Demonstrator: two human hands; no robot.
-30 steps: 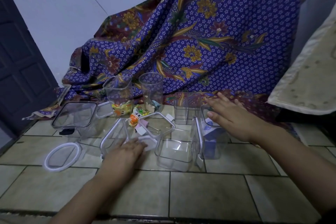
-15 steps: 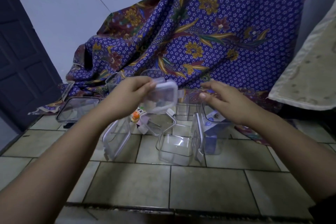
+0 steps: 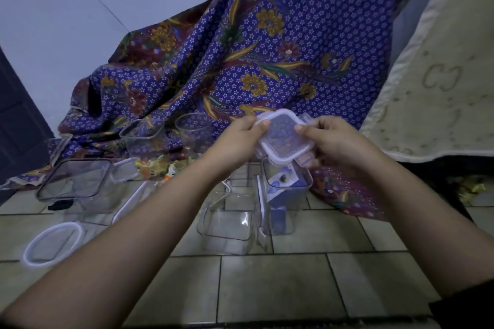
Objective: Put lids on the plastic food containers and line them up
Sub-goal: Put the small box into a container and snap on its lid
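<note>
**Square lid held up in both hands above the open containers**

A patterned cloth point(image 3: 267, 48) drapes the background at twelve o'clock, and the tiled floor point(image 3: 272, 286) in front of it serves as the work surface, so every piece sits within arm's reach. A large container point(image 3: 74, 184) stands at nine o'clock; whether its lid is latched I cannot tell. Near the centre a tall container point(image 3: 288, 203), with a blue box inside, stands with its mouth open. A low square container point(image 3: 227, 224) sits just beside it at its eight o'clock. A round lid point(image 3: 53, 244) lies flat and apart at eight o'clock, probably waiting for one of the round cups further back.

The square lid point(image 3: 283, 136) is in the air, at twelve o'clock from the tall container and tilted toward the person. That tilt probably lets them check its side flaps and turn it to match the mouth below.

The left hand point(image 3: 238, 139) pinches the lid's nine o'clock edge, thumb on top and fingers curled beneath. The right hand point(image 3: 336, 141) pinches the three o'clock edge the same way. Holding opposite edges keeps the lid steady for lowering.
</note>
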